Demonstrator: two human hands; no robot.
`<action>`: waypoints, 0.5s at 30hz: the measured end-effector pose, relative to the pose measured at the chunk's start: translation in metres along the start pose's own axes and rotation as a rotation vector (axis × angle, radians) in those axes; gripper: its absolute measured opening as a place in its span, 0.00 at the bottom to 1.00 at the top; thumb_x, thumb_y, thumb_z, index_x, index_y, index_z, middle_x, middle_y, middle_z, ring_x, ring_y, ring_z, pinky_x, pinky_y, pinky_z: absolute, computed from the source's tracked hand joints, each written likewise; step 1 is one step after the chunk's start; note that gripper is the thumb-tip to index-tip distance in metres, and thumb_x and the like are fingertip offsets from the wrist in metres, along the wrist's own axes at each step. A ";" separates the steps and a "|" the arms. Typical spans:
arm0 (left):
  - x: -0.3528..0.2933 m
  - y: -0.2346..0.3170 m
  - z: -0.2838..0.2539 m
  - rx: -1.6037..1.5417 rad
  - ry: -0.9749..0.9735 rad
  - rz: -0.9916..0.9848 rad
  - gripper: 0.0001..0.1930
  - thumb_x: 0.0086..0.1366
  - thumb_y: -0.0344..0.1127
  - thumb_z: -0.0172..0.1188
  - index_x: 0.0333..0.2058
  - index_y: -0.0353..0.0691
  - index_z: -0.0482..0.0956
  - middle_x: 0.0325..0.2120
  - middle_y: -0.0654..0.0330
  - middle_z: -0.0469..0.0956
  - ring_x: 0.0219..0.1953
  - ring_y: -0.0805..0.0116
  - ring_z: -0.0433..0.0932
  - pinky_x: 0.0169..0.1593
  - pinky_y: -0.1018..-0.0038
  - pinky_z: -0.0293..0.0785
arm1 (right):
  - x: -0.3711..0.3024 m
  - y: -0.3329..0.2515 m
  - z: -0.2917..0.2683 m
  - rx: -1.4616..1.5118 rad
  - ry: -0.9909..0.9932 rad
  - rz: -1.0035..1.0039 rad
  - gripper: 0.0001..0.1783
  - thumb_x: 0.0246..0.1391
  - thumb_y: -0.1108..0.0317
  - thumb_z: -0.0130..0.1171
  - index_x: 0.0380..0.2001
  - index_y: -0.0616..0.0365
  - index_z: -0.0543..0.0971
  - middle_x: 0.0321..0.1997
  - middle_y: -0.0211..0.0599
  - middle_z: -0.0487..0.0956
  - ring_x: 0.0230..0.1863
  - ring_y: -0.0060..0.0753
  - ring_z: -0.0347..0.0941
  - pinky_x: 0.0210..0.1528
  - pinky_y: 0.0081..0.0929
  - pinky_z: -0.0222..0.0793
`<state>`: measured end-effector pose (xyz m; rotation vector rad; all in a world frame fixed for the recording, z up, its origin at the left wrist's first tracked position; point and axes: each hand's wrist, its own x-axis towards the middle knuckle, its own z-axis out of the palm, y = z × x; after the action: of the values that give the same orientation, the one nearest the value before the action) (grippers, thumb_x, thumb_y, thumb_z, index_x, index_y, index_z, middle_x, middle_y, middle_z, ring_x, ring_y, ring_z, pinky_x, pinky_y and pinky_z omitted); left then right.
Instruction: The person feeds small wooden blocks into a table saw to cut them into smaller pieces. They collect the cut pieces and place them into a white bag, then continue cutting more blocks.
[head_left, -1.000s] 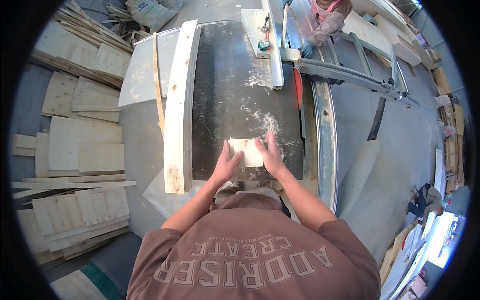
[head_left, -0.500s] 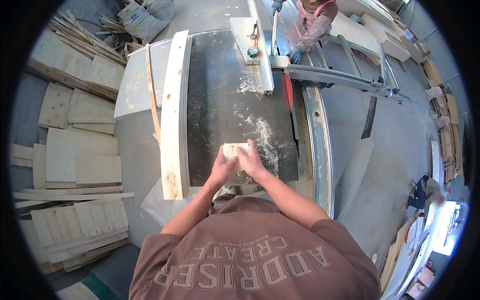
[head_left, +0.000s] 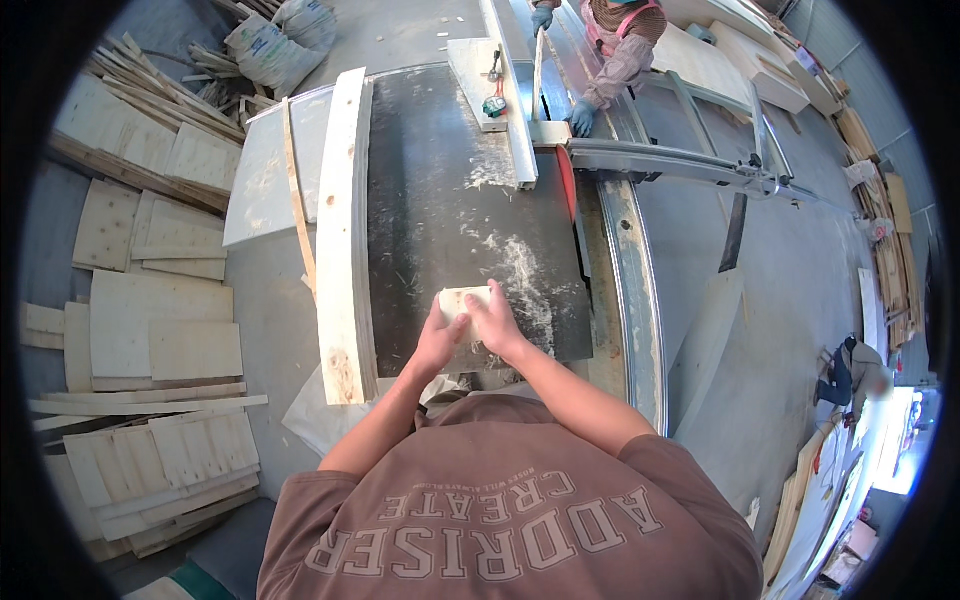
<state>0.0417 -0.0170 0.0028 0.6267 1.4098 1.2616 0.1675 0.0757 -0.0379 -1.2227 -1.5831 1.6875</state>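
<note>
Close to my body, above the near end of the dark saw table (head_left: 430,240), I hold a small pale wooden block (head_left: 456,298), perhaps several short pieces stacked. My left hand (head_left: 438,338) grips its left side. Closed on the right side is my right hand (head_left: 497,326), its thumb on the face toward me beside the left thumb. The fingers behind the wood are hidden. Sawdust and shavings (head_left: 525,270) lie on the table to the right of my hands.
A long stack of boards (head_left: 343,230) lies along the table's left edge. Ahead is a metal fence (head_left: 512,110); right of it sits a red guard (head_left: 567,185). A gloved co-worker (head_left: 622,50) stands at the far side. Wooden panels (head_left: 160,300) are piled at left.
The view has shifted slightly, so the surroundings sit a little further left. Both hands keep their grip on the wooden block.
</note>
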 end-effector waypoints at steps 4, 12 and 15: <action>0.001 -0.001 -0.001 0.004 -0.002 0.008 0.24 0.81 0.30 0.54 0.72 0.42 0.64 0.56 0.64 0.77 0.52 0.75 0.74 0.55 0.74 0.73 | 0.002 0.006 0.002 -0.020 0.000 -0.014 0.45 0.71 0.52 0.60 0.73 0.80 0.57 0.71 0.73 0.70 0.74 0.62 0.69 0.76 0.45 0.62; 0.004 -0.011 -0.008 0.022 -0.017 0.015 0.25 0.81 0.31 0.55 0.72 0.42 0.63 0.59 0.61 0.76 0.56 0.71 0.75 0.60 0.72 0.73 | -0.004 -0.006 0.001 0.006 -0.014 -0.005 0.45 0.71 0.53 0.61 0.73 0.81 0.57 0.69 0.74 0.72 0.72 0.61 0.70 0.75 0.45 0.64; 0.002 -0.009 -0.008 0.036 -0.025 -0.001 0.24 0.81 0.31 0.55 0.72 0.42 0.63 0.59 0.62 0.76 0.56 0.71 0.74 0.60 0.73 0.73 | -0.003 -0.003 0.001 0.017 -0.010 0.000 0.45 0.71 0.53 0.61 0.73 0.82 0.57 0.68 0.74 0.73 0.71 0.61 0.71 0.74 0.45 0.65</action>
<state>0.0361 -0.0206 -0.0073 0.6641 1.4152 1.2262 0.1668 0.0733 -0.0342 -1.2069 -1.5713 1.7066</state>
